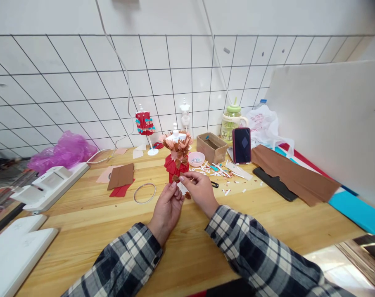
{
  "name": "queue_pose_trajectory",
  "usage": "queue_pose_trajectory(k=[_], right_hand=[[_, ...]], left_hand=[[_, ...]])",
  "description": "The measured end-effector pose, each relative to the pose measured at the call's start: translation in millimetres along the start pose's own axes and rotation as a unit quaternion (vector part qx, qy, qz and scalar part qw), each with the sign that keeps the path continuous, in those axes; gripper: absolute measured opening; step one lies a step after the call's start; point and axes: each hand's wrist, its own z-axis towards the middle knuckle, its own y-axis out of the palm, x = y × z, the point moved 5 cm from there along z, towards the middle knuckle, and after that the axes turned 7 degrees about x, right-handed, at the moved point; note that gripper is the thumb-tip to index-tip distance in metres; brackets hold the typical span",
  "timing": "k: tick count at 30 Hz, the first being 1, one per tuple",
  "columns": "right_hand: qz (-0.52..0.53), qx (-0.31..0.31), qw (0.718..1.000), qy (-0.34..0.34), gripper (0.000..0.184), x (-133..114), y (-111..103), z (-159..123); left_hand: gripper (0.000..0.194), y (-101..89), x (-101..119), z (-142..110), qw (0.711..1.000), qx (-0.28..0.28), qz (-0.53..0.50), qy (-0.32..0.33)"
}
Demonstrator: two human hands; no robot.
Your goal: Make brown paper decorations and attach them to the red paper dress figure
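In front of me, my left hand (166,210) and my right hand (200,190) meet with fingertips pinched together. Between them is a small brown pleated paper piece (175,178), gripped from both sides. Right behind it stands a small white dress form (175,133) wearing a red paper skirt (172,166) and pink and brown pleated paper (179,149) round its top. The form's lower part is hidden by my hands. Another brown paper piece (188,196) lies on the table just under my right hand.
A silver ring (144,193) and brown paper squares (122,176) lie to the left, by a power strip (59,187). Further back stand a red-dressed form (145,123) and a cardboard box (211,148). Paper scraps (218,169), a phone (242,145) and long paper sheets (294,173) are right.
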Motion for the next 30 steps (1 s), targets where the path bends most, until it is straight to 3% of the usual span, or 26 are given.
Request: queue_pose_trajectory(k=[22,30], right_hand=[[0.03,-0.031,0.998,0.048,0.031,5.9,2.4,1.8],[0.058,-0.026,0.996,0.058,0.033,7.0,2.4,0.8]], left_hand=[[0.021,0.7,3.1,0.5,0.999,0.009,0.035,0.034],[0.019,3.2,1.4,-1.7,0.999,-0.002,0.053,0.006]])
